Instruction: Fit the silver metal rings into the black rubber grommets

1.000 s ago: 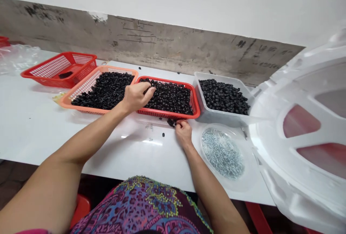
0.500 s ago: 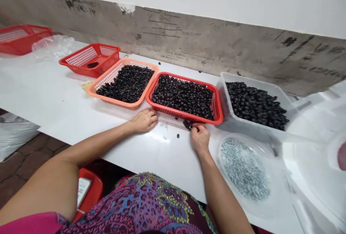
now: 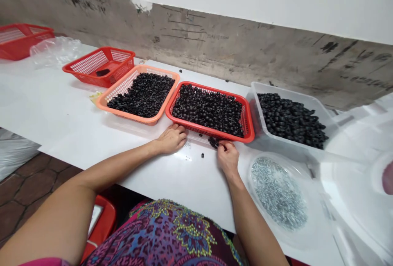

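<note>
My left hand [image 3: 172,138] rests palm down on the white table, just in front of the red basket [image 3: 209,130]. Its fingers are curled together, and whatever may be under them is hidden. Beside its fingertips lie a few tiny metal pieces [image 3: 188,144]. At the basket's front right edge, my right hand [image 3: 228,154] is closed in a pinch by a small cluster of black parts [image 3: 213,142]; it seems to grip one of them. One loose black part [image 3: 202,155] sits on the table between my hands. Black ring-shaped parts [image 3: 208,108] fill the red basket.
An orange basket [image 3: 106,106] of smaller black parts stands left, then a red basket [image 3: 89,78] with one dark piece. To the right are a clear bin [image 3: 294,143] of black parts and a dish of small shiny metal pieces [image 3: 278,192]. A white machine-like object [image 3: 350,184] borders the right.
My left hand has slid a little to the right, over toward the tiny metal pieces. My right hand stays at the black cluster. The view has shifted slightly.
</note>
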A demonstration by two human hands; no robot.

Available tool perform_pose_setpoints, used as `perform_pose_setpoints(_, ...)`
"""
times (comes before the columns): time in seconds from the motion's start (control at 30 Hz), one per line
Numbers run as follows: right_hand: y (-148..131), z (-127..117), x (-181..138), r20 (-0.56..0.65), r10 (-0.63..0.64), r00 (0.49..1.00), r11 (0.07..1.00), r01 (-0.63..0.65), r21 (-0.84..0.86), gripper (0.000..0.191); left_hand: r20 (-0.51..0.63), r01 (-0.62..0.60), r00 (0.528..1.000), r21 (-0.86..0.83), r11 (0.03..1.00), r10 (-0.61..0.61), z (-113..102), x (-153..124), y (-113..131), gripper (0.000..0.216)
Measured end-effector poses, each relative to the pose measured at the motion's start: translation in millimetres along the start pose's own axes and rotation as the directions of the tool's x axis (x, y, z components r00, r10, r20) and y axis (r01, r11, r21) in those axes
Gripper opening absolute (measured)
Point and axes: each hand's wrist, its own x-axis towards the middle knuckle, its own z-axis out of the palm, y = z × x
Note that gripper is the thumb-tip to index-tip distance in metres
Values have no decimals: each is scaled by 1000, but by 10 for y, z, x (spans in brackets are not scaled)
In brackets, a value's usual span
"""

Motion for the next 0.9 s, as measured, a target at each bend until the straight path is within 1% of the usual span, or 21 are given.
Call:
perform_pose_setpoints(0.17,4,1,-4,-1,1,1000,1000,-1,-6,20,-29,125,992,44,991,-124,56,54,140,33)
perform_pose_setpoints(0.23,8,2,-5,-1,3,1000,1000,-3,-5,20,-34,149,988,36,988,-148,64,72,167,34)
perform_pose_setpoints(0.4,10,-5,-6,8,4,1000,1000,-4,0,20,-64,133,988,-76,988,-138,56,58,129,34)
perform_pose_setpoints(0.57,7,-19,-13,16,19,1000,1000,-19,-2,21,-114,157,977,-174,972,-178,26,13,72,28)
perform_pose_setpoints(0.73,2,-25,-22,13,8,1000,1000,-8,15,21,-98,147,979,-255,956,-177,-14,-5,37,32)
perform_pose_setpoints(0.83,-17,-34,-27,40,-22,999,999,20,33,22,-83,138,982,-289,947,-168,-20,-13,15,34)
perform_pose_setpoints(0.9,-29,-41,-32,56,-16,998,999,14,47,22,-78,130,984,-302,944,-160,-14,-18,3,33)
